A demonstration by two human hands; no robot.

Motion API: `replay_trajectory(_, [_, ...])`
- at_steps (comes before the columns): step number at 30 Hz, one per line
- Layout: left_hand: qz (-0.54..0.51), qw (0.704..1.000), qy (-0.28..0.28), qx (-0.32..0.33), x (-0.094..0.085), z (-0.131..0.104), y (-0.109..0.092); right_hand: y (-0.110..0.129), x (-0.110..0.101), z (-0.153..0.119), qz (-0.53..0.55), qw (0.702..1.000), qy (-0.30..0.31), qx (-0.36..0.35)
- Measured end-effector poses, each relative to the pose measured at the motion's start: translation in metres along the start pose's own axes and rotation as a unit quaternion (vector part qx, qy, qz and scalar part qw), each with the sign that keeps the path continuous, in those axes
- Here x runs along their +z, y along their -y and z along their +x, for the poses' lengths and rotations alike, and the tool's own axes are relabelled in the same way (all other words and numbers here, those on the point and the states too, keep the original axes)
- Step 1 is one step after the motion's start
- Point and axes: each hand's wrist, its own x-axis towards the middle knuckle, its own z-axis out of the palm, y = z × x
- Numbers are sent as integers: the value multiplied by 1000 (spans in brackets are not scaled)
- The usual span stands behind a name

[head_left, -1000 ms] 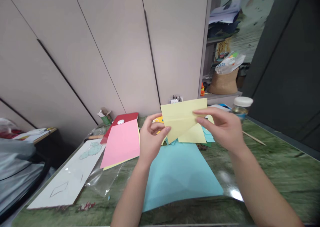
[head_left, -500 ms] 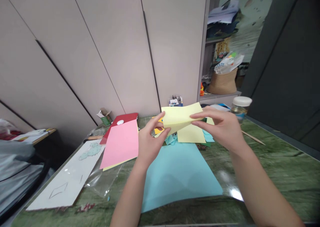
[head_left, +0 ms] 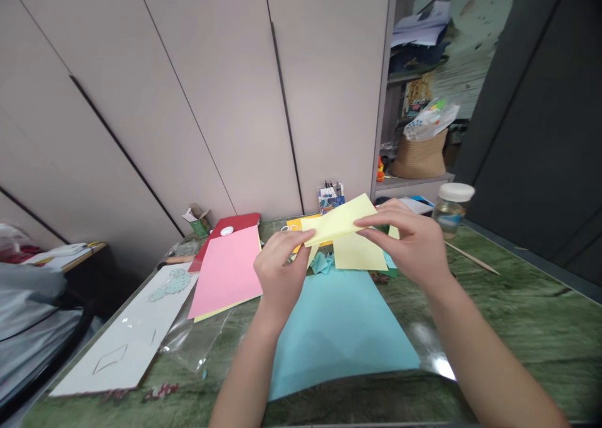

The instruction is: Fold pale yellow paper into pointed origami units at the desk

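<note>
A folded sheet of pale yellow paper [head_left: 339, 219] is held in the air between my two hands. My left hand [head_left: 282, 268] pinches its left end between thumb and fingers. At the right end, my right hand [head_left: 409, 240] grips it the same way. The paper tilts, its right end higher. Below it on the table lie another yellow sheet [head_left: 360, 252], some crumpled or folded light-blue paper [head_left: 322, 263] and a large blue sheet [head_left: 345, 334]. An orange-yellow item [head_left: 296, 224] is partly hidden behind the held paper.
Pink paper [head_left: 228, 271] lies left over a red folder [head_left: 244, 219], beside a white sheet with drawings [head_left: 126, 334] and clear plastic [head_left: 192, 346]. A lidded jar [head_left: 452, 209] and a wooden stick [head_left: 473, 257] are right. A pen box [head_left: 332, 197] stands against the cabinet [head_left: 226, 101].
The left end of the folded yellow paper has dropped and its fold looks flatter. My left hand has moved slightly down and closed more tightly on it.
</note>
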Motion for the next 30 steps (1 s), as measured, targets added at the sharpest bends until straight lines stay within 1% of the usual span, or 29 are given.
replay_trajectory(3, [13,998,-27,49,1,-3,3,0,1,-1,-26,999,-18,-30])
replay_trajectory(5, [25,996,-46,70,2,-5,5,0,1,-2,-41,998,-30,-44])
replay_trajectory(7, [38,994,-61,82,3,-6,7,1,3,-3,-40,998,-35,-35])
replay_trajectory(9, [49,991,-78,98,5,-7,9,2,7,-4,11,1000,-28,8])
replay_trajectory(11, [59,985,-100,129,6,-7,12,4,11,-6,126,989,3,72])
replay_trajectory(13, [71,977,-113,167,7,-8,17,5,16,-7,260,954,50,141])
replay_trajectory(15, [90,969,-115,201,7,-9,23,5,22,-8,346,912,83,203])
replay_trajectory(16, [103,964,-113,219,8,-11,26,4,24,-8,366,898,80,229])
replay_trajectory(18, [128,952,-107,257,10,-13,32,3,29,-7,372,888,43,267])
replay_trajectory(19, [136,946,-103,276,12,-14,34,1,30,-6,364,889,16,276])
replay_trajectory(21, [135,943,-91,291,16,-14,36,-2,31,-5,341,897,-37,280])
replay_trajectory(23, [104,953,-83,273,18,-11,36,-7,28,-3,316,908,-66,266])
replay_trajectory(25, [49,967,-90,235,17,-7,33,-11,21,-1,285,925,-66,243])
replay_trajectory(27, [3,979,-94,178,12,-2,26,-16,14,1,253,941,-30,224])
replay_trajectory(28, [-6,986,-83,142,8,0,22,-17,10,2,237,947,-1,218])
replay_trajectory(30, [11,998,-21,53,0,5,11,-19,5,4,197,956,66,207])
